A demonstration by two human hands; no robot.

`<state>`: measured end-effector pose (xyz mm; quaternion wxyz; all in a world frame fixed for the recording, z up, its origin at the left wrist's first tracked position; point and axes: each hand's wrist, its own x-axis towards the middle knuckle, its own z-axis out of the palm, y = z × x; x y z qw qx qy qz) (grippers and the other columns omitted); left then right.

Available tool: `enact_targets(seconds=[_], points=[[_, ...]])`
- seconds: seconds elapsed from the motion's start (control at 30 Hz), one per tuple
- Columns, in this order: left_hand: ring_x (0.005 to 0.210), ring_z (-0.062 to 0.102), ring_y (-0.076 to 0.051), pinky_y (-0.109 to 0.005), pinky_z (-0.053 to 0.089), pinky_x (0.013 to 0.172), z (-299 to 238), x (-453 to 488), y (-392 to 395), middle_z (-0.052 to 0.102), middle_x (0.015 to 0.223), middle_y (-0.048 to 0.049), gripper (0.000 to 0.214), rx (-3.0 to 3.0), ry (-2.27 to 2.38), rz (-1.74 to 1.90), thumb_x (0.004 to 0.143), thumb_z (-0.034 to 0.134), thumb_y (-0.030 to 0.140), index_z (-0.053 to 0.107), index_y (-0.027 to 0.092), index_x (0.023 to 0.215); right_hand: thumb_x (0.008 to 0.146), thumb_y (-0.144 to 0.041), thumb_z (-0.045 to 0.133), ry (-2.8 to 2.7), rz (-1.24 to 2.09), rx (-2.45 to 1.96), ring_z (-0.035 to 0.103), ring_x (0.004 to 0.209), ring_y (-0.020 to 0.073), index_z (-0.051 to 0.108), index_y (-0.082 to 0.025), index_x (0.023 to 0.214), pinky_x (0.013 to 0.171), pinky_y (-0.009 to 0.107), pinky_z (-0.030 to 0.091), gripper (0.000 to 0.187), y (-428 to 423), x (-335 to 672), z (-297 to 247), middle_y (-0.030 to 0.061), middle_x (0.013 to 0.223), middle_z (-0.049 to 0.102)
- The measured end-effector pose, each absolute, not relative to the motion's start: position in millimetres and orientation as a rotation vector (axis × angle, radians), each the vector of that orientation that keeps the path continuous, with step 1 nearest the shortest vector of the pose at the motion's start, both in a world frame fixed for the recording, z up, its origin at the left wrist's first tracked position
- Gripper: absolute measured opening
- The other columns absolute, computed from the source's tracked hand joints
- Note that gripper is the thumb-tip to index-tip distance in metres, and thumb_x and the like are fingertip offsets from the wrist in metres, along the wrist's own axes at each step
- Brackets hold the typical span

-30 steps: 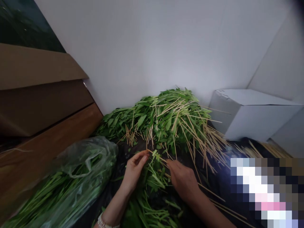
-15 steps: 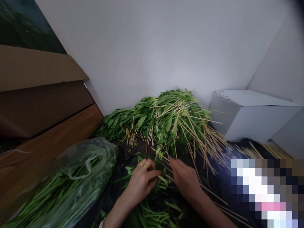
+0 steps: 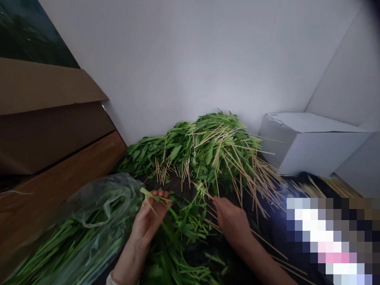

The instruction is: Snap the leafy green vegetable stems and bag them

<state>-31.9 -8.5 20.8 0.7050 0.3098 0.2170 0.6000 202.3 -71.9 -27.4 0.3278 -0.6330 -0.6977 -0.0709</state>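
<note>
While a green stem (image 3: pixel 144 191) is pinched by the left hand (image 3: pixel 151 217), its fingers curled and its palm turned up, a thin wooden skewer (image 3: pixel 209 196) is gripped near one end by the closed fingers of the right hand (image 3: pixel 233 219) in the head view. Pale green stem pieces (image 3: pixel 201 190) are threaded on that skewer, just beyond the right fingertips. Loose greens (image 3: pixel 181 265) are spread below and between the hands on dark plastic sheeting (image 3: pixel 204 249).

To the left, a clear plastic bag (image 3: pixel 118 184) is filled with long leafy stalks (image 3: pixel 50 241). Farther left, a brown cardboard box (image 3: pixel 44 87) is seen; its contents are hidden. Against the wall, a heap of leafy bunches (image 3: pixel 175 148) is pierced by many skewers. Beside it, a white box (image 3: pixel 323 150) is placed, its inside also hidden.
</note>
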Motion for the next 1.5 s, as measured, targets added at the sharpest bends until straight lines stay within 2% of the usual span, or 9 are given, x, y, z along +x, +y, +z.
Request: enact_targets(seconds=[0.13,0.2,0.37,0.5,0.83,1.13,1.33,1.5], points=[[0.057,0.049,-0.007,-0.017,0.043,0.050,26,-33,-2,0.056,0.065,0.0036,0.032,0.685,0.602,1.327,0.057,0.086,0.028,0.071,0.017,0.083,0.095,-0.016,0.038,-1.856,-0.141,-1.580,0.063,0.069,0.0138,0.062,-0.018,0.101,0.060,0.021,0.041,0.025,-73,201,-23,0.0025,0.077,0.064],[0.054,0.048,-0.006,-0.015,0.040,0.047,22,-32,0,0.058,0.064,0.0042,0.040,0.731,0.794,1.344,0.057,0.086,0.030,0.071,0.017,0.093,0.095,-0.016,0.037,-1.912,-0.145,-1.476,0.062,0.070,0.0137,0.061,-0.017,0.104,0.063,0.022,0.042,0.026,-76,200,-20,0.0026,0.077,0.063],[0.072,0.060,-0.013,-0.021,0.049,0.067,7,-23,-1,0.071,0.085,-0.0010,0.044,1.077,1.199,1.385,0.059,0.084,0.035,0.073,0.019,0.099,0.094,-0.014,0.039,-2.056,-0.246,-1.315,0.058,0.063,0.0143,0.056,-0.015,0.116,0.060,0.025,0.040,0.028,-80,194,-18,0.0020,0.079,0.062],[0.079,0.062,-0.018,-0.026,0.049,0.075,6,-16,-8,0.072,0.086,-0.0033,0.039,1.362,1.209,1.299,0.060,0.082,0.037,0.075,0.019,0.094,0.092,-0.013,0.042,-2.096,-0.253,-1.342,0.057,0.063,0.0144,0.055,-0.016,0.118,0.059,0.026,0.040,0.029,-80,193,-19,0.0018,0.081,0.062],[0.082,0.064,-0.018,-0.024,0.049,0.075,-4,-23,-6,0.074,0.091,-0.0056,0.039,1.305,1.137,1.206,0.070,0.076,0.042,0.073,0.018,0.102,0.087,-0.008,0.044,-2.077,-0.269,-1.407,0.057,0.061,0.0139,0.056,-0.016,0.117,0.056,0.026,0.038,0.034,-82,193,-17,0.0011,0.078,0.061],[0.074,0.065,-0.014,-0.021,0.050,0.070,-6,-21,2,0.074,0.079,-0.0033,0.042,0.942,1.081,1.327,0.055,0.086,0.038,0.074,0.015,0.088,0.087,-0.008,0.042,-2.034,-0.288,-1.374,0.059,0.062,0.0134,0.054,-0.012,0.121,0.056,0.025,0.041,0.036,-81,193,-15,0.0028,0.079,0.063],[0.073,0.065,-0.011,-0.019,0.049,0.069,-5,-17,0,0.074,0.081,-0.0019,0.038,0.885,1.079,1.328,0.055,0.087,0.033,0.074,0.016,0.086,0.091,-0.012,0.038,-2.003,-0.264,-1.381,0.060,0.067,0.0135,0.054,-0.011,0.119,0.062,0.024,0.044,0.031,-81,192,-14,0.0051,0.082,0.064],[0.074,0.064,-0.012,-0.019,0.049,0.070,-4,-15,-2,0.074,0.080,-0.0018,0.038,0.887,1.087,1.337,0.054,0.087,0.033,0.074,0.015,0.085,0.086,-0.007,0.037,-2.027,-0.296,-1.370,0.057,0.063,0.0142,0.056,-0.013,0.117,0.058,0.026,0.042,0.036,-82,192,-15,0.0032,0.078,0.062]])
